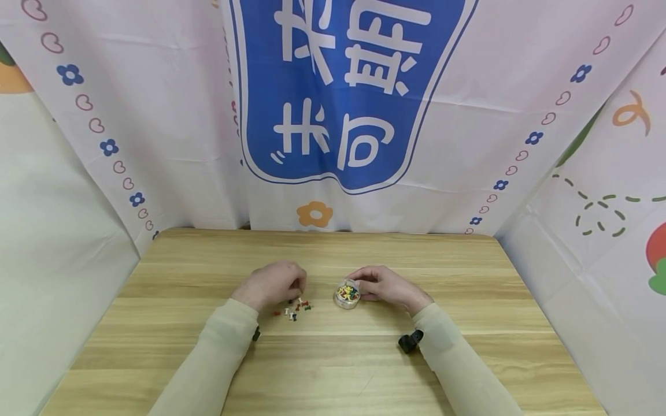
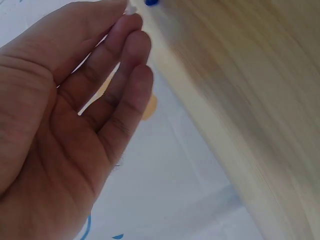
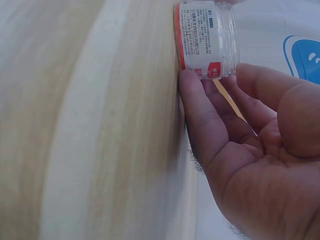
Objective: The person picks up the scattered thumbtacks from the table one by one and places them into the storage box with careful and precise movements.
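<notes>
My left hand (image 1: pixel 274 283) is above a small scatter of push pins on the table, some red, white, green and dark blue. Between its thumb and index fingertip a white push pin (image 2: pixel 131 9) shows at the top of the left wrist view, with a blue push pin (image 2: pixel 151 2) close by. The right hand (image 1: pixel 387 287) holds a clear round jar (image 3: pixel 204 42) upright on the wood, thumb and fingers curled against its side. Lidless, the jar carries a printed red and white label. Yellow, red and green push pins (image 1: pixel 347 292) fill part of it.
A light wooden table (image 1: pixel 322 370) spreads under both arms. White printed curtains (image 1: pixel 447 173) hang along its back edge and sides. Loose red, white and green push pins (image 1: pixel 287 311) lie left of the jar. Each wrist wears a black device (image 1: pixel 410 341).
</notes>
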Available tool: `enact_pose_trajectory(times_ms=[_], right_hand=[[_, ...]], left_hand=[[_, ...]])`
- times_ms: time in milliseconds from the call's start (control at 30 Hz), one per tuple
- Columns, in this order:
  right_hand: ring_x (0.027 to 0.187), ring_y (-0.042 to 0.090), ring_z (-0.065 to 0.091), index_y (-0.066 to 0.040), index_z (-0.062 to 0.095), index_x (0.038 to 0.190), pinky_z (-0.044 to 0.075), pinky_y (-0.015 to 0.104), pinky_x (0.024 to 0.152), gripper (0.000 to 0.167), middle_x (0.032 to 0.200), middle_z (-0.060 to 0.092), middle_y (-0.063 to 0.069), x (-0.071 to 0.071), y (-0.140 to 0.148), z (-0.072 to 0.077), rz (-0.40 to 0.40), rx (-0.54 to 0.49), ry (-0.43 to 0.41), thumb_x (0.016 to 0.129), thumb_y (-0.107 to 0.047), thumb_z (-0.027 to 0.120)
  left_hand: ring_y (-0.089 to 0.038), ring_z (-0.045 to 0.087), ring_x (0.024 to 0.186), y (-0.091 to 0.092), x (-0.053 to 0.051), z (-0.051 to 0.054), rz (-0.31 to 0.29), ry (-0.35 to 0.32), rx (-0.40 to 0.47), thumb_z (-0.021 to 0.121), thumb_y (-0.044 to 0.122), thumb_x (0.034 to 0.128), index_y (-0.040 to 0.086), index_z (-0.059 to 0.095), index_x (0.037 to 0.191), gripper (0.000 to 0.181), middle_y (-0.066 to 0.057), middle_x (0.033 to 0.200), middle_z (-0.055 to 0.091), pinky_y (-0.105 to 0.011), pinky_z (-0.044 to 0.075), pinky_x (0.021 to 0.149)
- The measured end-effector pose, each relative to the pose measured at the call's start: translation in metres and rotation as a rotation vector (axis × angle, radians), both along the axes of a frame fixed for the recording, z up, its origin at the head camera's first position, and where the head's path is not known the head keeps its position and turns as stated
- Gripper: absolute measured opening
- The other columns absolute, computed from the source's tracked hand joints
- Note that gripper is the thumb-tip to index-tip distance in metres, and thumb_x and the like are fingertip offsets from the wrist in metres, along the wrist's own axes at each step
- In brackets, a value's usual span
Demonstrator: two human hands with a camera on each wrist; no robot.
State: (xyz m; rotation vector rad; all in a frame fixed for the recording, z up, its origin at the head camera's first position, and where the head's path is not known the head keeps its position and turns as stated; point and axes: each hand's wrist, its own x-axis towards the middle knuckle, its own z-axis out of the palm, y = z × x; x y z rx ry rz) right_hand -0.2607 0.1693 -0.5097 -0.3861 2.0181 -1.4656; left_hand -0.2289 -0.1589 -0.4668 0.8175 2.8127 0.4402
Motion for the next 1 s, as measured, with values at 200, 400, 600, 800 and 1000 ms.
enact_pose_trajectory(times_ms=[200,400,600,800,1000], right_hand=[[0.138,0.027,0.075,0.003,0.07,0.155,0.066,0.04,0.117,0.037,0.16,0.069,0.027,0.0,-0.001,0.0,-0.004,-0.003,-0.005,0.121,-0.008,0.061],[0.139,0.027,0.075,0.001,0.071,0.155,0.067,0.039,0.115,0.036,0.159,0.07,0.025,0.002,0.0,0.0,-0.003,0.002,0.006,0.121,-0.008,0.062],[0.14,0.027,0.075,-0.001,0.071,0.156,0.066,0.039,0.116,0.037,0.161,0.069,0.024,0.001,0.001,0.001,-0.003,0.003,-0.002,0.122,-0.01,0.061],[0.141,0.028,0.075,-0.001,0.07,0.157,0.066,0.039,0.116,0.037,0.162,0.069,0.024,0.001,0.001,0.001,0.006,0.016,0.013,0.122,-0.011,0.062],[0.145,0.032,0.074,0.003,0.067,0.159,0.065,0.04,0.118,0.04,0.166,0.064,0.027,0.001,0.002,0.003,0.024,0.026,0.025,0.123,-0.012,0.06]], left_hand=[[-0.007,0.062,0.086,0.014,0.001,0.0,-0.033,0.068,-0.001,0.084,0.012,0.1087,0.019,0.077,0.096,0.017,0.008,0.096,0.074,-0.032,0.06,0.083],[-0.008,0.065,0.086,0.03,0.005,0.003,-0.057,0.112,0.02,0.083,0.013,0.1097,0.017,0.08,0.103,0.008,0.005,0.1,0.077,-0.031,0.063,0.084],[-0.015,0.075,0.098,0.048,0.009,0.003,-0.082,0.191,0.069,0.085,0.013,0.1086,0.016,0.084,0.112,0.005,0.002,0.109,0.082,-0.039,0.067,0.092],[-0.019,0.077,0.106,0.062,0.016,0.004,-0.083,0.234,0.104,0.085,0.015,0.1098,0.016,0.085,0.115,0.005,0.003,0.112,0.084,-0.044,0.067,0.099],[-0.019,0.078,0.109,0.069,0.018,0.0,-0.119,0.286,0.127,0.086,0.015,0.1089,0.016,0.085,0.116,0.007,0.003,0.112,0.084,-0.041,0.068,0.101]])
